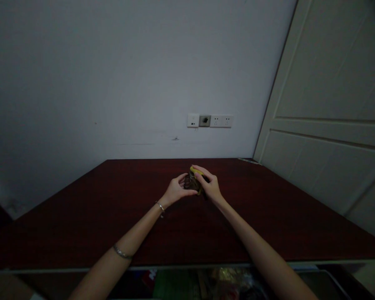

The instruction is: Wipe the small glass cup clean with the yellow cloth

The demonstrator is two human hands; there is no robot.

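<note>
My left hand [178, 189] is curled around the side of a small, dark brown, shiny object [191, 182], thumb below and fingers behind. It looks clear or wrapped in places, but it is too dim to tell its kind. A yellow piece [196, 170] sits at its upper right, pinched between the thumb and fingers of my right hand [210, 186]. Whether the yellow piece is joined to the brown object cannot be made out. Both hands are just above the dark red tabletop [137, 216], and my right fingers partly cover the object.
A pale wall with a row of sockets [221, 121] rises behind the table. To the right stands a panelled door [331, 166]. Below the table's front edge, an open space holds a green item [175, 285] and crinkled clear packaging [231, 279].
</note>
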